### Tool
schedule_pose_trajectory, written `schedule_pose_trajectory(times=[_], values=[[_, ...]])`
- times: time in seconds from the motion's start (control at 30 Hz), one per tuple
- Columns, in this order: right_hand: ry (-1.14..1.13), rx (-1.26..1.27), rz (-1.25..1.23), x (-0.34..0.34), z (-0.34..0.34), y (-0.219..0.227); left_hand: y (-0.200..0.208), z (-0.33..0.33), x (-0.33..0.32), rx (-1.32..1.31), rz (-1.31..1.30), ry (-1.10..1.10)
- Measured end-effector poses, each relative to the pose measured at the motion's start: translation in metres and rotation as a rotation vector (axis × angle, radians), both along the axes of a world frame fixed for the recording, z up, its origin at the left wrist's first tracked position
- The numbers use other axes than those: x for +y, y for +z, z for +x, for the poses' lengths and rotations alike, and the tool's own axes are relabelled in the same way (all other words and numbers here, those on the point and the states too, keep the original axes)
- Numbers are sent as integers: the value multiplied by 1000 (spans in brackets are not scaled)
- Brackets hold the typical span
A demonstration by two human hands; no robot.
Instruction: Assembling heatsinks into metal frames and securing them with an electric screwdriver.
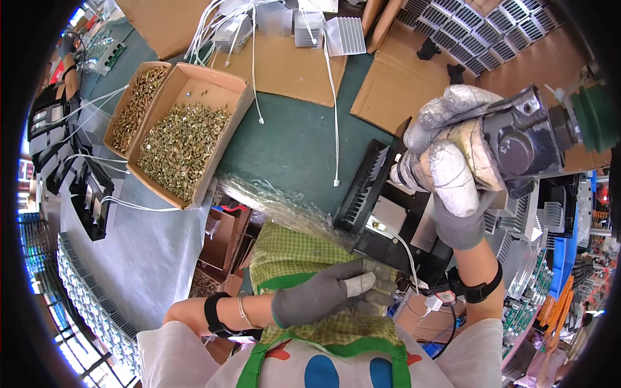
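My right hand point(456, 187), in a grey glove with white-coated fingers, is wrapped around the taped grip of a black power screwdriver point(527, 139). The tool's nose sits just above a black housing point(365, 194) with a finned edge, near the table's front edge; whether it touches cannot be made out. A metal plate point(388, 213) and a white cable point(411, 255) lie on the black part below. My left hand point(333, 291), also gloved, rests low before my green checked apron point(297, 252). Its thumb presses against curled fingers, and what lies between them is hidden.
Two cardboard boxes of small brass-coloured screws point(184, 152) stand at the left. White cables point(336, 129) hang over finned heat sinks point(346, 35) at the back. More heat sinks point(479, 32) fill a carton at back right. Black housings point(90, 204) with cables lie far left.
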State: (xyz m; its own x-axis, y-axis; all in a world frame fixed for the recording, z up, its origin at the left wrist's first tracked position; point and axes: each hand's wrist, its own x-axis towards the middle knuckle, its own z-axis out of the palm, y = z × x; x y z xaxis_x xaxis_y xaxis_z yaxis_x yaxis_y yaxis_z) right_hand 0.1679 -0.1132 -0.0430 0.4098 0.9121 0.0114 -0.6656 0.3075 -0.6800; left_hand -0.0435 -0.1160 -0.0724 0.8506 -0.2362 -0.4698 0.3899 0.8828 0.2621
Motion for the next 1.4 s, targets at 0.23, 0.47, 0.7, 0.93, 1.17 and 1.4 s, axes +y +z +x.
schedule_pose_trajectory(times=[0.23, 0.47, 0.7, 0.93, 1.17, 1.4], values=[[-284, -758, 180, 8, -1, 9, 6, 1, 0, -202, -24, 160], [-268, -978, 144, -30, -11, 34, 11, 7, -1, -123, -104, 141], [-198, -1381, -206, -24, 8, -3, 9, 17, -3, -9, 18, 51], [-72, -127, 160, -5, -7, 15, 2, 15, -3, 19, 165, 16], [339, -431, 464, -35, 28, 53, 13, 17, -14, 77, 87, 215], [-31, -580, 107, -117, -27, 107, 1, 13, -14, -33, -31, 189]])
